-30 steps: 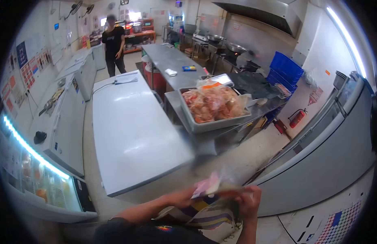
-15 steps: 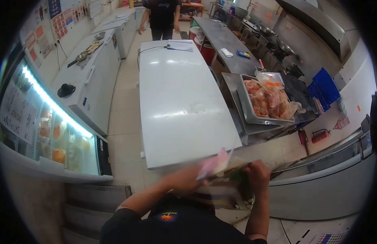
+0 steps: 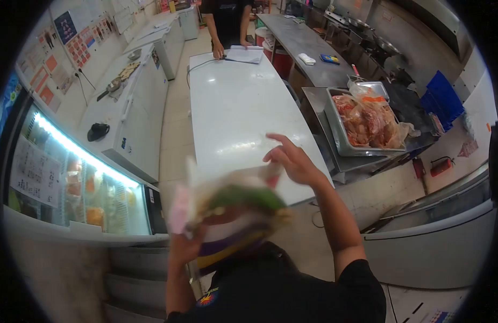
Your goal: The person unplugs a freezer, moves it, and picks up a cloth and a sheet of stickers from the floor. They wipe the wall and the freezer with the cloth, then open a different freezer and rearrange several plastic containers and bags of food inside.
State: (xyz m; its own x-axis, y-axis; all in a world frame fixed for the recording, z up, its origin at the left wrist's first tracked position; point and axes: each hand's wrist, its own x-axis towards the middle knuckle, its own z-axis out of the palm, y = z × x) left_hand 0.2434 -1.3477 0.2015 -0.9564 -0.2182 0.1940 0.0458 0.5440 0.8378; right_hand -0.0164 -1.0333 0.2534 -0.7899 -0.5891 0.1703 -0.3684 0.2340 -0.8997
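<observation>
In left hand (image 3: 184, 245), blurred bundle (image 3: 233, 207)

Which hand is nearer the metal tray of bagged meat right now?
Right. The right hand is raised, open, over the white chest top, left of the tray. The left hand holds a blurred bundle, lower and farther left.

No text is legible (the wall posters (image 3: 71, 40) and fridge notice (image 3: 36, 172) are blurred).

blurred green, pink and purple-striped bundle (image 3: 235, 207), white freezer lid (image 3: 243, 113), blue crates (image 3: 445, 99), black shirt (image 3: 281, 293)
</observation>
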